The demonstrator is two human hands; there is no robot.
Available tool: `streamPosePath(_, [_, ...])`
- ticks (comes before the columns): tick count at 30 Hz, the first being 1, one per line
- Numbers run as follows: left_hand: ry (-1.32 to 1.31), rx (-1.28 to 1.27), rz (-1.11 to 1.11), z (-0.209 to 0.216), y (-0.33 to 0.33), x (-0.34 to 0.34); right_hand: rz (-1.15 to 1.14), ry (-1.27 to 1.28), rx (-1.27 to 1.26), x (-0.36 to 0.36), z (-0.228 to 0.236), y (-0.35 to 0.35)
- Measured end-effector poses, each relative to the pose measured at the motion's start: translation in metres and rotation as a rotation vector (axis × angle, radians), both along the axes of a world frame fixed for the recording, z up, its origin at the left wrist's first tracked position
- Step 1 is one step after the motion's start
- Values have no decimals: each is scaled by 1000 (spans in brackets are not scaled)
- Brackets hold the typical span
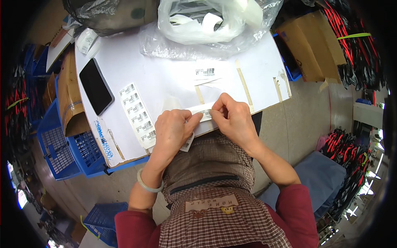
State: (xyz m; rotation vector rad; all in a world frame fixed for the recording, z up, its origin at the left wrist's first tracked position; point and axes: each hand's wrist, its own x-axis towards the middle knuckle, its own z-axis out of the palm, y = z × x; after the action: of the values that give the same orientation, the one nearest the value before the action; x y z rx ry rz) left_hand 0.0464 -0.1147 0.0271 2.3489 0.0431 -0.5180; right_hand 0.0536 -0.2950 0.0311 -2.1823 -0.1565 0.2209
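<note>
Near the table's front edge, a white barcode label [205,113] stretches between my two hands. My left hand [173,129] is closed, with thumb and fingers pinching the label's left end. At the other end, the bent fingers and thumb of my right hand [234,120] grip it. Below my left hand a further piece of printed label [187,143] pokes out over the edge. Left of that hand lies a sheet of barcode labels [137,113] in a column. A small pile of white barcode slips [208,71] rests beyond my hands.
A black phone [96,87] lies at the table's left side. Clear plastic bags [198,37] fill the far edge, beside a dark bag [111,14]. Blue crates [58,144] and a cardboard box [70,95] stand at left; another carton [312,45] is at right.
</note>
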Motion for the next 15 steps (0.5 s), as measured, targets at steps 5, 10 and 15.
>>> streamPosePath(5, [-72, -164, 211, 23, 9, 23, -181, 106, 292, 26, 14, -8])
streamPosePath(10, [-211, 157, -20, 6, 2, 85, -187, -121, -90, 79, -14, 11])
streamPosePath(15, [-156, 138, -54, 2, 2, 92, -102, -155, -263, 86, 1, 6])
